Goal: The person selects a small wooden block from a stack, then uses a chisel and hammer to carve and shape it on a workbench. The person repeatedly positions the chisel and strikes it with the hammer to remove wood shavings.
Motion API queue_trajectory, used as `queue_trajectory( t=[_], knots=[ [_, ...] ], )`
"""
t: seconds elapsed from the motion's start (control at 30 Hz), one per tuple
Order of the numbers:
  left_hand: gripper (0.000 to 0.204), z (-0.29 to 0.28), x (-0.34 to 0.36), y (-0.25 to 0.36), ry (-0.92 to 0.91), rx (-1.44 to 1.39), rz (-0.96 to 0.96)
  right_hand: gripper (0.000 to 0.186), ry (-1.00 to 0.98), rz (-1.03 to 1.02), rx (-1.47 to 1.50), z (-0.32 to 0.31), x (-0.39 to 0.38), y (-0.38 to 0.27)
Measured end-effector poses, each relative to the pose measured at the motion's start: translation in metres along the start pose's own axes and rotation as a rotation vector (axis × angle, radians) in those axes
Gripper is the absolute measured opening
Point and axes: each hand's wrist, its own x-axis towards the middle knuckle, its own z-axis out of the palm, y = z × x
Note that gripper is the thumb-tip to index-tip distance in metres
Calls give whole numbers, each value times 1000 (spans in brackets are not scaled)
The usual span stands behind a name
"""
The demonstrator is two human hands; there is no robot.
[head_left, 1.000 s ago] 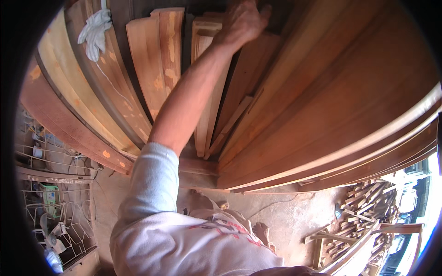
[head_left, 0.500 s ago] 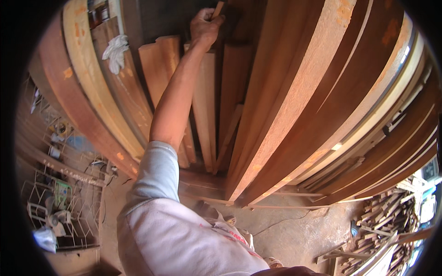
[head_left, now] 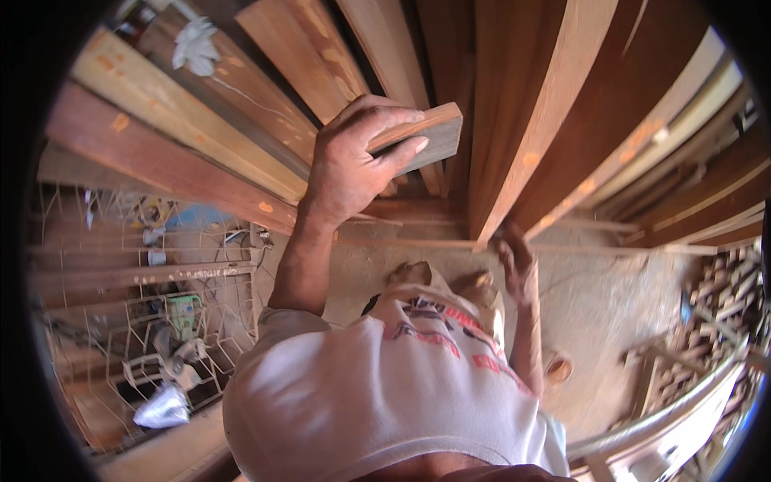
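My left hand (head_left: 353,153) is closed round a short piece of wood (head_left: 438,138), with the thumb on its near face and the fingers over its top edge. The piece has a reddish-brown edge and a greyer face, and its free end points right. Behind it stand long planks (head_left: 393,48), several with orange patches. My right hand (head_left: 516,261) is lower and to the right, close to the foot of a tall reddish board (head_left: 554,112). Its fingers look apart with nothing visible in them, though they are dim and slightly blurred.
A white glove (head_left: 195,46) lies on a plank at the upper left. Wire racking (head_left: 120,321) with tools and a clear plastic bag (head_left: 163,406) is at the left. Offcuts (head_left: 723,297) are piled at the right, and a small round pot (head_left: 558,368) stands on the floor.
My left hand has come down and closer from the far planks, bringing the piece of wood with it. My right hand has come into view at the boards' lower ends.
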Motion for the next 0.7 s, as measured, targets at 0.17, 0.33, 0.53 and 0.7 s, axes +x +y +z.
queue_trajectory(
  t=[0.17,0.33,0.53,0.7],
  knots=[
    [31,23,-46,-31,-205,-166,-2,73,191,-121,75,73,13,-90],
    [43,21,-88,-52,-389,-310,4,70,236,-42,130,129,-6,-86],
    [61,13,-113,-58,-554,-455,62,54,282,72,297,170,-47,-71],
    [66,25,-113,-43,-597,-521,188,50,385,50,375,174,-73,-66]
  ],
)
